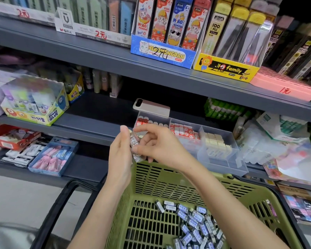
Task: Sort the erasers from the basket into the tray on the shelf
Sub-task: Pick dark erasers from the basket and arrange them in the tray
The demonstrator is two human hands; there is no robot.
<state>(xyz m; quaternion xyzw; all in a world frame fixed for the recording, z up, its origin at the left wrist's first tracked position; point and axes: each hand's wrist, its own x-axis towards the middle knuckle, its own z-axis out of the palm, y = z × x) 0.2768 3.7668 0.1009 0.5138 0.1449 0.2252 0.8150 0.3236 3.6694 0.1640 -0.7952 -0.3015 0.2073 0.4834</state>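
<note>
Green basket sits below both hands, with loose erasers heaped under the right forearm. The clear compartment tray lies just beyond the right hand. It and the left hand grip a stack of erasers between them.

Basket: green plastic, slotted, matt with a faint sheen.
Basket handle: black and smooth, plastic from where I stand.
Erasers: shiny printed wrappers that catch the light.
Tray: clear plastic, slightly frosted, smooth walls.
Shelf: grey, looks like painted metal, matt and even.
Display box: printed card with a glossy blue front.
</note>
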